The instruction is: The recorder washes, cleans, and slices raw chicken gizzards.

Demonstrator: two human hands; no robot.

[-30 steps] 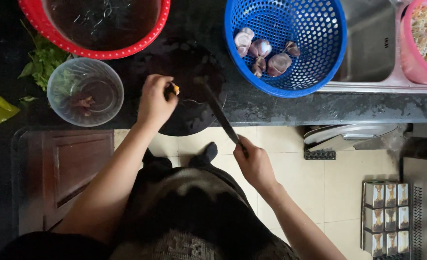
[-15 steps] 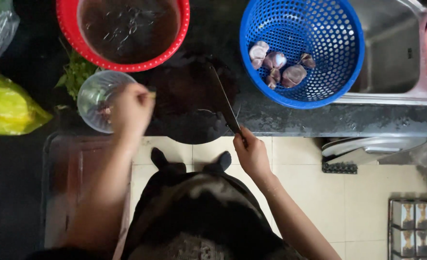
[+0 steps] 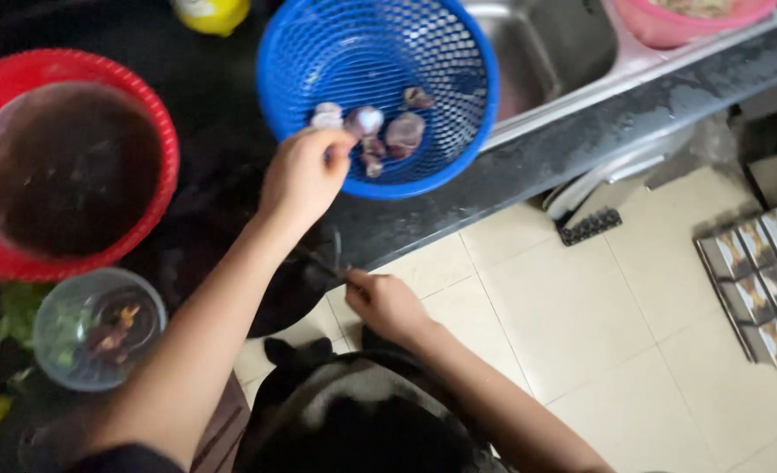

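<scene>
My left hand [image 3: 305, 175] reaches over the rim of a blue mesh basket [image 3: 485, 96], fingers curled at a pale peeled shallot [image 3: 327, 116]. Several purple shallots [image 3: 403, 131] lie on the basket's floor. Whether my fingers grip one is unclear. My right hand [image 3: 386, 305] sits at the counter's front edge, holding a dark knife [image 3: 322, 258] whose blade points left, partly hidden under my left forearm. A round dark cutting board [image 3: 292, 293] lies beneath the knife.
A red basket [image 3: 167, 131] of dark water stands at left, with a clear glass bowl [image 3: 55, 350] of scraps below it. A steel sink [image 3: 546, 44] and a pink basin [image 3: 669, 22] are at the back right. Tiled floor [image 3: 581, 333] lies below.
My left hand moved from the clear bowl across to the blue basket. The view shifted right and tilted. My right hand stays on the knife, lower by the counter edge.
</scene>
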